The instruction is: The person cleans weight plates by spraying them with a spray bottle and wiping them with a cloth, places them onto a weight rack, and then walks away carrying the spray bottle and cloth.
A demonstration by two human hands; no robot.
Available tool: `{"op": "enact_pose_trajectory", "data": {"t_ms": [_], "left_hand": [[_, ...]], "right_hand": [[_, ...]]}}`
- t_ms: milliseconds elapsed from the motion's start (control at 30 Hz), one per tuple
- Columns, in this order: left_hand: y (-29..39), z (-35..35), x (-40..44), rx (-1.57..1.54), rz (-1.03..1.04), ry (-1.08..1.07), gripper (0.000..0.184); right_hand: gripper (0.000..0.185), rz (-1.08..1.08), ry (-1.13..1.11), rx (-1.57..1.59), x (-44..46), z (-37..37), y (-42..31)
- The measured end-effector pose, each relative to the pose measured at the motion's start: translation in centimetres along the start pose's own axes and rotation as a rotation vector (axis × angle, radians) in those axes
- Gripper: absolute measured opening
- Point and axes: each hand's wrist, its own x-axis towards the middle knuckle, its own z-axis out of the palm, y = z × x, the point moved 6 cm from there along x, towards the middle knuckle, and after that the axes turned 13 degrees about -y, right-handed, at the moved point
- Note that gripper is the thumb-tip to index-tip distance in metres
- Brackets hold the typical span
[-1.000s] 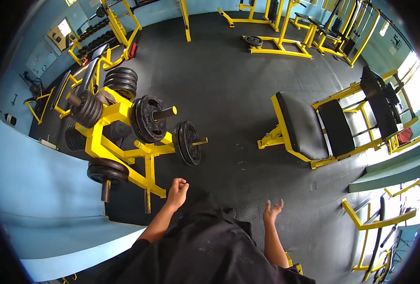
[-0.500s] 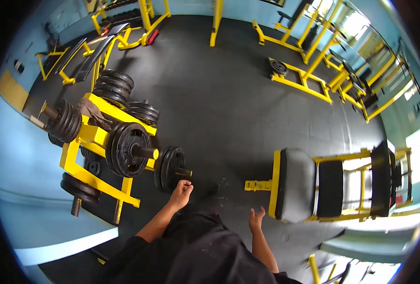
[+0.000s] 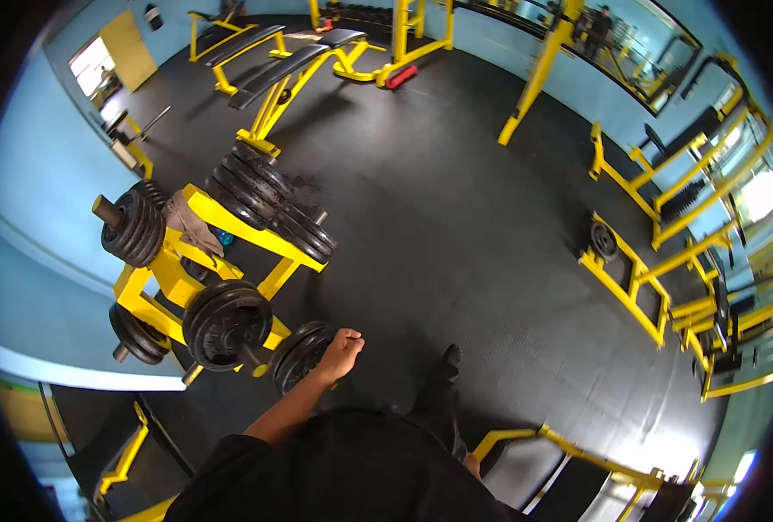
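Note:
My left hand is in front of my body with its fingers curled in, and no object shows in it. Behind it, lower on the rack, are black weight plates; the hand overlaps their edge, and whether it touches them I cannot tell. More black plates hang on a peg just to the left. The yellow plate rack carries these stacks. Low by my right side, only a small part of my right hand shows, near a yellow-framed bench; its fingers are mostly hidden.
A brown cloth drapes over the rack, beside further plates. Black padded benches stand beyond it. A yellow post rises ahead, and yellow machines line the right. Dark rubber flooring lies between them.
My view has turned left, so the machines shift rightward and the bench at right drops to the lower edge. My right hand, spread before, is now lower and mostly hidden. My left hand remains curled.

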Motion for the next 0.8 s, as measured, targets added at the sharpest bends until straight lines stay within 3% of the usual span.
{"op": "enact_pose_trajectory", "data": {"t_ms": [100, 133, 233, 300, 433, 500, 667, 800], "left_hand": [[-7.9, -1.2, 4.4, 0.106, -0.023, 0.203, 0.036], [-7.5, -1.6, 4.3, 0.199, -0.145, 0.181, 0.034], [-9.0, -5.4, 3.5, 0.540, -0.502, 0.018, 0.026], [-7.4, -8.0, 1.2, 0.398, -0.795, 0.272, 0.025], [-10.1, -8.8, 1.0, 0.098, -0.784, 0.540, 0.027], [-9.8, -7.7, 2.7, -0.044, -0.783, 0.602, 0.030], [-5.7, -3.0, 10.4, -0.133, -0.732, 0.647, 0.033], [-9.5, -3.1, 18.9, -0.246, -0.683, 0.608, 0.036]], "right_hand": [[0.033, 0.000, -0.063, -0.203, 9.8, -6.9, -6.4], [0.032, 0.012, -0.079, -0.224, 12.4, -9.6, -9.0], [0.029, 0.091, -0.081, 0.337, 20.3, -17.3, -15.9], [0.026, -0.013, -0.078, 0.279, 24.1, -22.4, -23.2], [0.026, -0.281, -0.129, -0.049, 32.2, -29.4, -36.5], [0.023, -0.290, -0.003, 0.042, 35.8, -30.1, -43.5], [0.028, -0.384, -0.187, -0.012, 40.7, -23.1, -58.8], [0.033, -0.324, -0.359, -0.134, 43.2, -16.6, -66.3]]}}
